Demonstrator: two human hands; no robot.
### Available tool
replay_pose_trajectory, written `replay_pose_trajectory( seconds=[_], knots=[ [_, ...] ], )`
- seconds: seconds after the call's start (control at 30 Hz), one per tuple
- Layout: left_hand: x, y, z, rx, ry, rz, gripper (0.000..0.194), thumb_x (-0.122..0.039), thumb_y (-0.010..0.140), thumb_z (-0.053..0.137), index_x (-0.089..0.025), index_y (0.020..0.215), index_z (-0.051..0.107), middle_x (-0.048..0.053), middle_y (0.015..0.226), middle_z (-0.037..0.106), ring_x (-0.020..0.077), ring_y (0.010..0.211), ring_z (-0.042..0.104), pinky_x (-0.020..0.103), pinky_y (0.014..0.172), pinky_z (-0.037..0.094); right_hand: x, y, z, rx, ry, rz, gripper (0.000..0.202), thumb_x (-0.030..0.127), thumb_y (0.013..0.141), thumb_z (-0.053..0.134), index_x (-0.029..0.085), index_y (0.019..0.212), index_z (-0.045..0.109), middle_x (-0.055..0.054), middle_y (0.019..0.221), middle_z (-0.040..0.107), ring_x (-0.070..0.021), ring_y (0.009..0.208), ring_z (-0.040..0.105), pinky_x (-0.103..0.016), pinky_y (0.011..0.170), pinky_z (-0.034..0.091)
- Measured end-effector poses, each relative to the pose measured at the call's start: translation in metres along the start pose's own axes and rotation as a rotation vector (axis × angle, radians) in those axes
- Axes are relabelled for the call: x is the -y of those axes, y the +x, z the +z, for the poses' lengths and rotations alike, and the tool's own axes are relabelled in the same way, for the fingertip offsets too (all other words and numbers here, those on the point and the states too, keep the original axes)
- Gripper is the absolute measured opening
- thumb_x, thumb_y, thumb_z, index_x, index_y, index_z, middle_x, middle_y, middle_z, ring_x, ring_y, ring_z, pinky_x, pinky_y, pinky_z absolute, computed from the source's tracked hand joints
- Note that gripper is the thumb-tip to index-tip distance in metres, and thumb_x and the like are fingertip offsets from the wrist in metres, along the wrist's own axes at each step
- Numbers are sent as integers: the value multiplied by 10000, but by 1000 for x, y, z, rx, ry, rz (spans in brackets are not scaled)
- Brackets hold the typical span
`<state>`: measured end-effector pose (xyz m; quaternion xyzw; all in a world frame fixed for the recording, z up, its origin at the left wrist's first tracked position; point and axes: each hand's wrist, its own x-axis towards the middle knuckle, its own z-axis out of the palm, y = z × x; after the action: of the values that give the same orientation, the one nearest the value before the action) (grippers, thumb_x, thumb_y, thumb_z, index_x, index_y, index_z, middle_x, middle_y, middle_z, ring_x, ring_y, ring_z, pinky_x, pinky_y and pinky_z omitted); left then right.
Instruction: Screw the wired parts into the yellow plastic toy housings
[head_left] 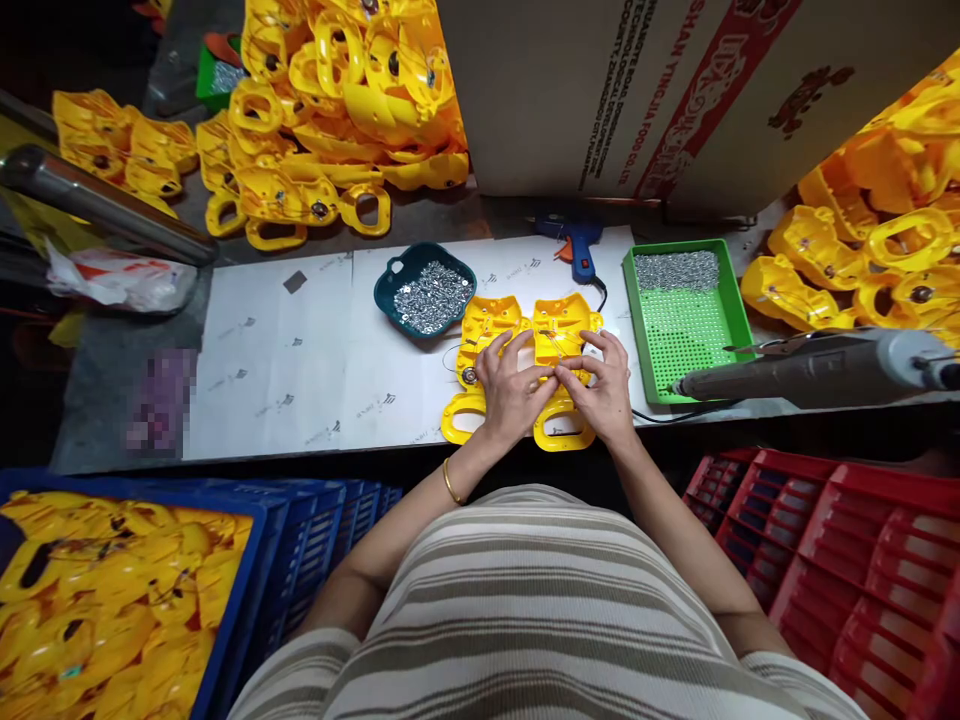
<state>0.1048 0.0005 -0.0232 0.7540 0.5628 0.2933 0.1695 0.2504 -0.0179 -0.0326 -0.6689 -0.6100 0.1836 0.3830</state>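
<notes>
Two yellow plastic shell halves (561, 312) with ring handles lie side by side on the white sheet, hollow sides up, with thin wires in them. A small round metal part (469, 375) sits in the left half. My left hand (511, 392) lies over the inner edges of the halves, thumb and index finger closed together. My right hand (606, 390) bends over the right half, its thumb and index finger pinched against the left fingertips. Whatever is between the fingertips is too small to make out.
A dark teal bowl (386, 300) of small screws stands left of the shells. Behind are a blue glue gun (581, 250) and a cardboard box (540, 100). At right are a green basket (675, 345) and a grey electric screwdriver (817, 375). Yellow shells (300, 190) are piled behind.
</notes>
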Motion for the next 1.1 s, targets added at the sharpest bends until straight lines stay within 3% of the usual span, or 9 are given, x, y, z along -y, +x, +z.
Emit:
replay_pose_trajectory(
  seconds=[0.23, 0.47, 0.63, 0.83, 0.97, 1.1],
  knots=[
    [2, 7, -15, -6, -293, -208, 65, -318, 800, 745, -262, 812, 775, 36, 1304, 618, 249, 1310, 434, 491, 1151, 313, 12, -10, -13, -147, -99, -162, 164, 339, 883, 568, 251, 940, 694, -85, 1277, 584, -292, 1325, 428, -519, 1088, 335],
    [-1, 12, -26, 46, -423, -281, 97, -318, 830, 709, -242, 826, 770, 47, 1286, 636, 250, 1313, 472, 494, 1165, 287, 21, -17, -5, -118, -120, -187, 198, 375, 876, 600, 249, 1030, 604, -64, 1077, 707, -279, 1240, 538, -549, 1144, 193],
    [-1, 11, -27, 44, -414, -285, 97, -317, 828, 711, -242, 830, 773, 51, 1283, 634, 250, 1302, 477, 491, 1161, 293, 19, -17, 0, -150, -75, -210, 153, 347, 898, 597, 251, 1017, 594, -11, 937, 740, -228, 1097, 638, -511, 1152, 186],
    [3, 8, -22, 37, -300, -221, 79, -323, 809, 733, -254, 801, 770, 44, 1307, 615, 264, 1314, 441, 510, 1151, 307, 14, -19, -10, -76, -113, -185, 135, 370, 920, 571, 282, 950, 669, -3, 968, 757, -230, 1056, 659, -543, 1157, 150],
    [1, 10, -24, 22, -144, -108, 100, -329, 811, 723, -248, 764, 759, 45, 1296, 615, 292, 1309, 407, 518, 1121, 313, 6, -23, -15, -134, -107, -212, 105, 351, 892, 620, 292, 928, 699, -5, 979, 739, -213, 1008, 661, -522, 1139, 205],
    [-4, 25, -32, -35, 24, 31, 153, -327, 833, 676, -252, 945, 746, 70, 1344, 559, 318, 1325, 373, 530, 1114, 270, 0, -30, -22, -145, -147, -212, 111, 352, 871, 651, 292, 934, 719, -16, 910, 688, -191, 930, 635, -493, 1101, 285]
  ],
)
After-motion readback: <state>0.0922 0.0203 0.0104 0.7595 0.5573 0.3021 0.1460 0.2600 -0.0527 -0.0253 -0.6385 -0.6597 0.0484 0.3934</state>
